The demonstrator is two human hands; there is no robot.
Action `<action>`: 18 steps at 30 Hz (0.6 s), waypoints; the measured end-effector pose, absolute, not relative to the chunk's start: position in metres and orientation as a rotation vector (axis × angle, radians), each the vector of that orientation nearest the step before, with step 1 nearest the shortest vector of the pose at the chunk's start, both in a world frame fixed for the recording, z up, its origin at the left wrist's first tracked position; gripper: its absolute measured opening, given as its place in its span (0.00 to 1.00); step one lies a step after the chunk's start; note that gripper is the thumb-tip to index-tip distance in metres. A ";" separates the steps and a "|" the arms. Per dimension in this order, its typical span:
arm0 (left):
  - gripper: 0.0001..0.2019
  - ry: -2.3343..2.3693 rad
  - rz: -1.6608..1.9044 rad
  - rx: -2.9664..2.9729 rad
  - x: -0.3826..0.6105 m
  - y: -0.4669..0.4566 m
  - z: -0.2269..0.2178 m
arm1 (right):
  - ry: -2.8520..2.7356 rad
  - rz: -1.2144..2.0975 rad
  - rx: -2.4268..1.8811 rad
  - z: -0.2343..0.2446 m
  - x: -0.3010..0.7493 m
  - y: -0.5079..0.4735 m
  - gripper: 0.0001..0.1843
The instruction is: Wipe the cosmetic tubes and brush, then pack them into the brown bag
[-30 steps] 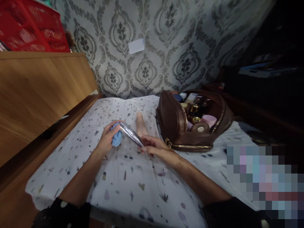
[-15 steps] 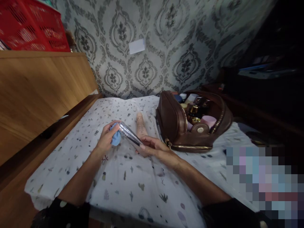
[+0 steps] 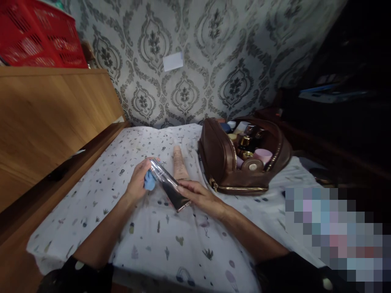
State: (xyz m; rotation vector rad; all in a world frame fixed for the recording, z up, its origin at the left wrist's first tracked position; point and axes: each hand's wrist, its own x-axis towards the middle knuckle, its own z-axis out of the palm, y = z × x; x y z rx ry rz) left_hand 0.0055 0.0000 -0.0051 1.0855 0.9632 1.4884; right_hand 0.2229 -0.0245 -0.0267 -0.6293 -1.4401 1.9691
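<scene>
A shiny silver squeeze tube [image 3: 166, 185] is held slantwise between my hands, its wide flat end low on the right. My left hand [image 3: 139, 179] is closed around a small blue cloth [image 3: 149, 180] and pinches the tube's narrow upper end with it. Near the flat end, my right hand [image 3: 201, 197] grips the tube, thumb on top and the other fingers partly hidden. Just behind the hands, a peach-coloured tube [image 3: 179, 162] lies on the white patterned cloth [image 3: 140, 248], apart from the silver one.
On the right stands an open brown bag [image 3: 244, 179] full of jars and bottles, including a pink jar [image 3: 263, 155]. A wooden cabinet [image 3: 58, 118] borders the left side, with a red basket [image 3: 42, 36] on top. Patterned wallpaper [image 3: 183, 93] covers the back wall.
The silver tube has turned, so its dark reflective broad face and flat end now show. My right hand has shifted along with it; the left hand still holds the blue cloth against it.
</scene>
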 end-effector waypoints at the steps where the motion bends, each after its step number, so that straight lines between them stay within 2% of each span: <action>1: 0.26 0.934 1.468 1.043 0.009 -0.003 -0.006 | -1.433 1.968 -0.630 -0.028 0.221 -0.025 0.30; 8: 0.32 0.685 1.145 1.073 0.031 -0.023 -0.018 | -1.164 1.978 -0.709 -0.039 0.208 -0.024 0.32; 11: 0.30 0.630 1.084 1.096 0.034 -0.027 -0.020 | -1.241 1.786 -0.830 -0.039 0.208 -0.021 0.34; 14: 0.26 0.654 1.063 1.089 0.030 -0.028 -0.018 | -1.495 1.481 -0.914 -0.035 0.212 -0.021 0.30; 16: 0.28 0.734 1.040 1.149 0.023 -0.028 -0.018 | -1.602 1.292 -0.920 -0.031 0.215 -0.022 0.26; 18: 0.30 0.912 1.074 1.256 0.017 -0.027 -0.020 | -1.598 1.196 -0.920 -0.024 0.216 -0.023 0.29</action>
